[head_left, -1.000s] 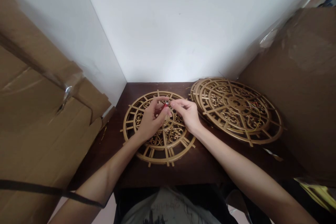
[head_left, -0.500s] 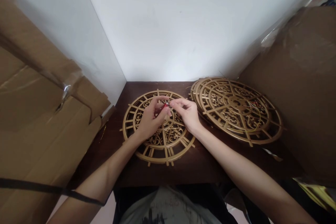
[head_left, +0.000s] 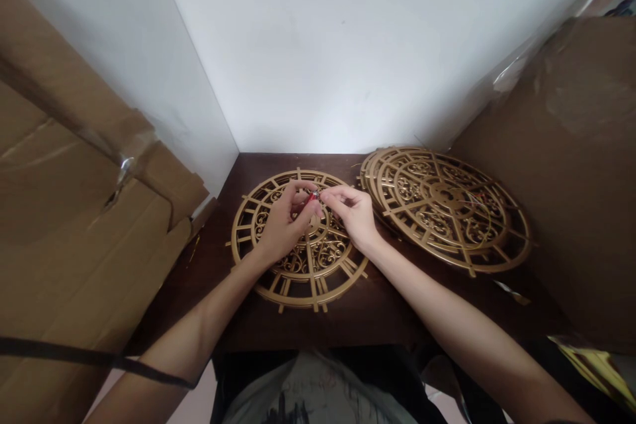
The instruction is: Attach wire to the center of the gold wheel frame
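Note:
Over a round gold clock face (head_left: 315,286) with openwork scrolls and Roman numerals, both hands meet near its centre. My left hand (head_left: 288,222) is closed on a small red item with a shiny metal end (head_left: 313,197), gripped between thumb and fingers; its exact kind is too small to make out. My right hand (head_left: 352,212) pinches close beside the metal end, thumb and forefinger together. Whatever its fingertips hold is hidden. The clock face lies flat on the dark table beneath both hands.
More gold clock faces (head_left: 422,238) lie stacked on the right, with thin red and yellow wires on top. Cardboard stands at the left (head_left: 74,225) and right (head_left: 561,165). A white wall (head_left: 348,66) rises behind the dark wooden table (head_left: 348,334). A small brush-like object (head_left: 511,292) lies at right.
The hands stay almost in the same place, still together at the small red item. The whole view has shifted very slightly.

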